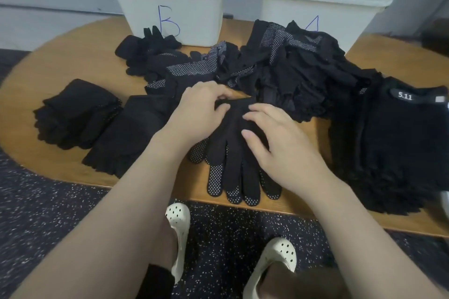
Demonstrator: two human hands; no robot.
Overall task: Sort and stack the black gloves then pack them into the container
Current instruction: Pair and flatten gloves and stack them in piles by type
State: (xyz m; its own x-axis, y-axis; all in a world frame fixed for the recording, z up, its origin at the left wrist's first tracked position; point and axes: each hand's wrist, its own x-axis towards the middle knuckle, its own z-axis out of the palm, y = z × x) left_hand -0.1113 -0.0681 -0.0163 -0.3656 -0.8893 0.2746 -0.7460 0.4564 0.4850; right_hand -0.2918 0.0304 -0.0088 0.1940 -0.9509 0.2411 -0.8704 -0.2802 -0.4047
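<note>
Gloves [233, 133] black w/ white grip dots. Bins [170, 7] white, blue marker letters. Surface [73, 56] tan wood. Floor [48, 201] dark, white-speckled. Clogs [178, 221] cream. Right stack [398, 133] black, white "5.11" tag.

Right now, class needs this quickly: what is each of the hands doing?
Left hand: fingers curled, pinching the cuff of the dotted glove.
Right hand: open, fingers fairly straight, pressing flat on the same glove.
</note>
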